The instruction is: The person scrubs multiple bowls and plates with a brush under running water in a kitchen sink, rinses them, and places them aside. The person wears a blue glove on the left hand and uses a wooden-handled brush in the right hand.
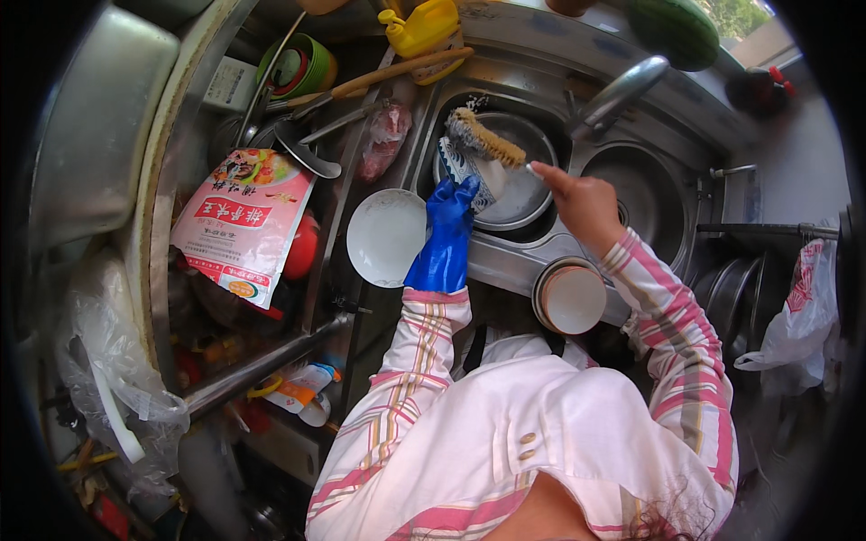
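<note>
My left hand (443, 226), in a blue rubber glove, grips a blue-and-white patterned bowl (484, 195) tilted on its side. The bowl is over a round metal basin (531, 199) set in the left sink bowl (443, 111). A brush (497, 143) with tan and greyish bristles lies across the bowl's upper side. Its pale handle end is pinched in the fingers of my bare right hand (587, 208), which mostly hide it. Just left of the glove is a white dish (384, 237) with a faint rim pattern.
Stacked bowls (575, 301) stand on the sink's front edge, close to my right forearm. A faucet (626, 91) arches beside the right sink bowl (643, 193). At left lie a printed food packet (237, 216), a ladle (318, 161) and a bagged item (385, 142). A yellow bottle (426, 30) stands behind.
</note>
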A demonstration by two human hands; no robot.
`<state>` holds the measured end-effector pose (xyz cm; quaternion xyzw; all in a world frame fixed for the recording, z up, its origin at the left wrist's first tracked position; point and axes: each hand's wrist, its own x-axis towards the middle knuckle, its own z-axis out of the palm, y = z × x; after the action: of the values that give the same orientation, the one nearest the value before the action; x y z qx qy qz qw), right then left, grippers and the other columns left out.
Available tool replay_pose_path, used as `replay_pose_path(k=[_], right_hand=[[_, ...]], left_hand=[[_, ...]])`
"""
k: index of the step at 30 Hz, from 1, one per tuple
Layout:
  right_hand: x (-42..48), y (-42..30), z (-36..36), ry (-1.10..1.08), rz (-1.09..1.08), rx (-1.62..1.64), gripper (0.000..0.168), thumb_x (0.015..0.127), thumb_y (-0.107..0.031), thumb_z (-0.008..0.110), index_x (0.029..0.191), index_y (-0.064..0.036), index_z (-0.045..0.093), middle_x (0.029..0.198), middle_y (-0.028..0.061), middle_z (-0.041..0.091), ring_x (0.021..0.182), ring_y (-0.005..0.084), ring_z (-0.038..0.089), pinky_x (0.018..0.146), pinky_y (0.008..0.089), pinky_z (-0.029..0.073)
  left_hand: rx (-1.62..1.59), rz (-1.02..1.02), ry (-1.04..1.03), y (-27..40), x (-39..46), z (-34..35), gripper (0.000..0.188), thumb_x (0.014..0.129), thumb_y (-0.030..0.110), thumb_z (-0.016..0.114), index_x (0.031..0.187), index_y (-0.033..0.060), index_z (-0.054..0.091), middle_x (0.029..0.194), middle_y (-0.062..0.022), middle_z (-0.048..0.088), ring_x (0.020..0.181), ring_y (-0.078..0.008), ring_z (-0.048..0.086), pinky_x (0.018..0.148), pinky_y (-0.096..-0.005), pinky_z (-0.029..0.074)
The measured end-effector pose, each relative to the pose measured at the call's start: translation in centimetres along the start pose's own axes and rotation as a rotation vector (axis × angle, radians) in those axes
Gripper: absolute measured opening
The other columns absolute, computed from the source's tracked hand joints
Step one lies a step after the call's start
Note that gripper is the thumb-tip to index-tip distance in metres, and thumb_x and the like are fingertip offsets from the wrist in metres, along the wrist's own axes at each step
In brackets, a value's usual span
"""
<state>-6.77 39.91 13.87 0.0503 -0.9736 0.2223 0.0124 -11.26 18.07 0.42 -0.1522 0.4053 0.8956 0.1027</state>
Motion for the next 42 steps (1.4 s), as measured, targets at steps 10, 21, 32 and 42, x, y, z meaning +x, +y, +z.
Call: replay_pose_path(k=[10,21,32,42], right_hand=[[-0.5,2.3,-0.3,0.103,-0.022,-0.223,0.035,0.086,-0.016,0.059,0.119,-0.025,0.065,0.065,0.0106,0.062,0.059,0.03,0.063,0.055,0.0404,0.048],[5.9,10.3,15.3,-0.34,0.202,-0.45,0.021,0.083,-0.014,0.055,0.093,-0.014,0.074,0.089,0.0152,0.071,0.083,0.0329,0.069,0.073,0.0417,0.054],[2.5,6.8,8.1,0.024,0.239,0.569,0.026,0.087,-0.018,0.066,0.113,-0.017,0.07,0.084,0.0123,0.07,0.069,0.0273,0.065,0.062,0.0327,0.049],[-3.4,3.3,-0.8,0.126,0.028,-0.059,0.032,0.088,-0.017,0.064,0.118,-0.026,0.066,0.074,0.0091,0.068,0.059,0.0297,0.064,0.054,0.0378,0.05]], left_hand=[[0.103,0.013,-0.261,1.5,-2.7,1.8,0.045,0.088,-0.001,0.063,0.13,-0.0035,0.051,0.12,-0.0124,0.061,0.108,-0.0253,0.061,0.097,-0.0401,0.048],[-0.076,-0.033,-0.206,2.8,-3.8,1.5,0.046,0.089,0.001,0.063,0.132,-0.0032,0.048,0.126,-0.016,0.056,0.115,-0.0308,0.056,0.102,-0.0468,0.045],[0.142,0.082,0.003,2.5,-2.5,1.1,0.032,0.085,0.005,0.07,0.116,-0.0021,0.063,0.107,-0.008,0.067,0.094,-0.0159,0.063,0.088,-0.0307,0.049],[0.3,-0.025,-0.198,1.7,-2.1,1.5,0.038,0.088,0.002,0.064,0.125,-0.0044,0.056,0.116,-0.0113,0.064,0.104,-0.0204,0.062,0.094,-0.0337,0.049]])
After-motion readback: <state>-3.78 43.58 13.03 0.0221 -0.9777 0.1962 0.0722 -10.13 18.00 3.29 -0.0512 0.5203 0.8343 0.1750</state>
